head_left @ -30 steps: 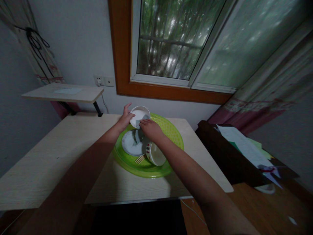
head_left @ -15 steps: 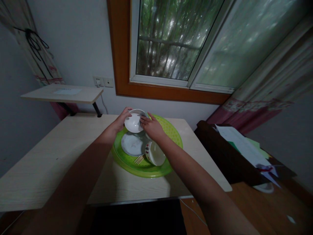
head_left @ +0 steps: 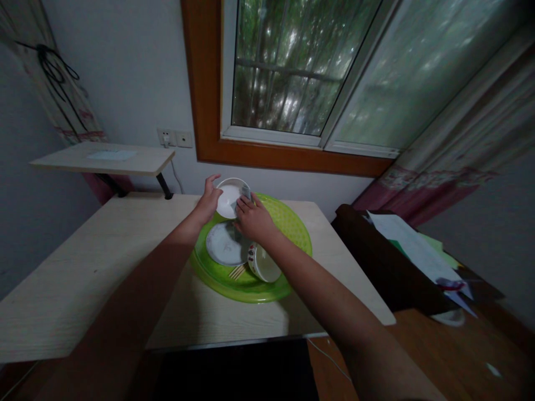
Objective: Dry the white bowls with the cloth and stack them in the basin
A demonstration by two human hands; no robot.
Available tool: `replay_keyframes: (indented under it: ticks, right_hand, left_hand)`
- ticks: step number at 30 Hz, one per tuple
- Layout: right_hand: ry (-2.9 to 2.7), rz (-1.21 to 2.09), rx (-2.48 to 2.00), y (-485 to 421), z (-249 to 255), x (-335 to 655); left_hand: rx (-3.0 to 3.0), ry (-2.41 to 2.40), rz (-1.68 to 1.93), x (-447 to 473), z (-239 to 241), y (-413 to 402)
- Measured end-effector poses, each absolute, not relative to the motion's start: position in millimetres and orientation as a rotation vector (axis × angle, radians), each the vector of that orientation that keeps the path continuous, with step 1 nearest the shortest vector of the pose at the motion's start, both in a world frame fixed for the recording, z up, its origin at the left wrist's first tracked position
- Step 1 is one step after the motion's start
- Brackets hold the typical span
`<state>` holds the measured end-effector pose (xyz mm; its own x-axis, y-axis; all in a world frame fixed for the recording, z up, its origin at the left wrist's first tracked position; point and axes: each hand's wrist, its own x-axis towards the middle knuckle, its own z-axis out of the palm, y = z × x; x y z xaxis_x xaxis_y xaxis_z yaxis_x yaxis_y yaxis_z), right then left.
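A white bowl [head_left: 228, 201], tilted toward me, is held above the far left of a green round tray [head_left: 288, 223]. My left hand [head_left: 208, 201] grips the bowl's left rim, thumb on the inside. Inside the bowl's right side, my right hand [head_left: 253, 218] presses a small grey cloth-like piece [head_left: 246, 192], mostly hidden by the fingers. Below the hands, a white plate [head_left: 225, 245] lies on the tray. A second bowl [head_left: 265, 264] with red marks outside rests on its side, next to several wooden chopsticks [head_left: 237, 272].
The tray stands on a pale wooden table [head_left: 125, 239] under a window. A raised shelf [head_left: 104, 159] with a paper is at the back left. To the right, a dark brown piece of furniture [head_left: 359, 256] carries papers [head_left: 405, 239].
Both hands have moved slightly up with the bowl, which is tilted a little differently. My right hand's fingers have slid lower across its inside. The tray's other dishes stay put.
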<state>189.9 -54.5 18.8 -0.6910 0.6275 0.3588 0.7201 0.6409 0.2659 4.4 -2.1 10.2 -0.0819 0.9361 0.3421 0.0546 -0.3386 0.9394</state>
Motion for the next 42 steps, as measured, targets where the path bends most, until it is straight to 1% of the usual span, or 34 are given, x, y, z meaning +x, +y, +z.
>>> replay_keyframes:
  ticks: [6,9,15,24,29,33,37,42]
  right_hand:
    - [-2.743,-0.354,-0.911,-56,14,189]
    - [-2.73,-0.298,-0.852,-55,15,190]
    - [-2.713,-0.298,-0.891,-54,16,190]
    - [-2.561,-0.416,-1.216,-52,17,194]
    - [-2.637,-0.397,-1.172,-56,18,190]
    - [-2.737,-0.304,-1.0,-56,16,188]
    - [-2.787,-0.126,-0.855,-57,13,187]
    - [-2.771,0.011,-0.89,-62,16,187]
  left_hand:
    - [1.609,1.158,1.5,0,1,2]
    - [1.625,1.163,1.5,-3,-2,2]
    - [1.624,1.174,1.511,-3,1,2]
    - [1.598,1.133,1.443,3,1,1]
    - [1.623,1.081,1.479,1,-7,9]
    - [1.679,1.068,1.478,0,-10,9]
    - [1.725,1.074,1.476,0,-6,4]
    - [1.755,1.074,1.462,1,0,-3]
